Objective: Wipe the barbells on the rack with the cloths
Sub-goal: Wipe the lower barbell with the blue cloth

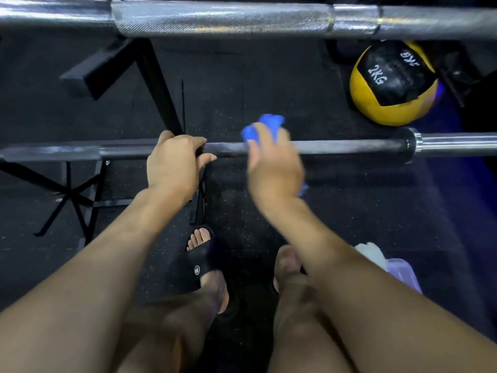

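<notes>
From the head camera, looking down, I see two barbells lying across the view. The lower barbell [336, 147] is a dark bar that runs from left to right at the height of the hands; its collar and shiny sleeve are on the right side. The upper barbell [242, 18] is bright silver with a rough knurled middle part, and it crosses the top of the picture, well apart from the lower one.

The left hand [174, 162] is curled around the lower barbell at the place where a black post of the rack [158, 84] meets it. The fingers go over the bar and the thumb points to the right; I cannot tell if they hold only the bar or also the rack post.

The right hand [274, 168] grasps a blue cloth [265, 129] and presses it on the lower barbell, just to the right of the left hand. The cloth comes out above the fingers, and a small blue piece shows under the wrist. This hand is blurred.

Behind the lower barbell, on the dark rubber floor [269, 84], lies a yellow and black medicine ball [394, 82] marked 2KG. Below, the person's feet stand in black slippers [199, 265]. Near the right forearm there are a white cloth [372, 253] and something pale purple [404, 273], partly hidden.
</notes>
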